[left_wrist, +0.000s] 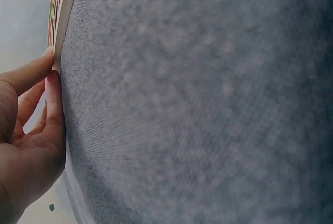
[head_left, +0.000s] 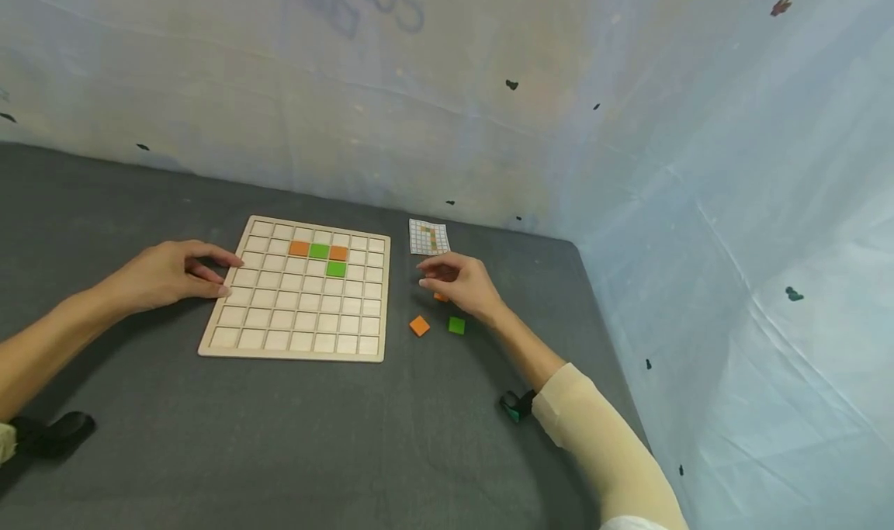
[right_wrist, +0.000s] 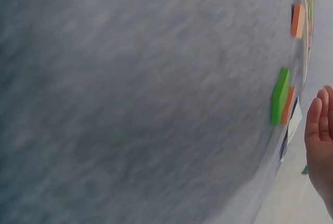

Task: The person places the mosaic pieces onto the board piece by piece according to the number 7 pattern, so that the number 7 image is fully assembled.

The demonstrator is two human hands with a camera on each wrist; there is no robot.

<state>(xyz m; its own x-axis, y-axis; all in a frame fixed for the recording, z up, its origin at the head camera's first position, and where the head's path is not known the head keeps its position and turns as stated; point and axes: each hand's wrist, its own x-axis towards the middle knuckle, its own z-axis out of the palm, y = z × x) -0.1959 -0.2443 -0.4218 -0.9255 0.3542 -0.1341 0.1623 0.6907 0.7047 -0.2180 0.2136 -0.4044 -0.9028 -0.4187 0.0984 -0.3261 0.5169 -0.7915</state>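
Note:
A wooden grid board [head_left: 279, 320] lies on the dark table, with two orange tiles [head_left: 299, 248] and two green tiles [head_left: 336, 268] in its upper squares. My left hand [head_left: 164, 278] touches the board's left edge with thumb and fingertips; the left wrist view shows these fingers [left_wrist: 53, 104] against the rim. Right of the board, my right hand [head_left: 464, 285] hovers over a partly hidden orange tile [head_left: 441, 297], thumb and fingers apart with nothing visible between them. Closer to me lie a loose orange tile [head_left: 419, 326] and a green tile [head_left: 456, 325].
A small printed grid card [head_left: 429, 237] with a coloured pattern lies beyond my right hand. Pale sheeting [head_left: 419, 126] stands behind the table and along its right side. A dark strap [head_left: 517, 406] hangs at my right wrist, another [head_left: 59, 435] at my left.

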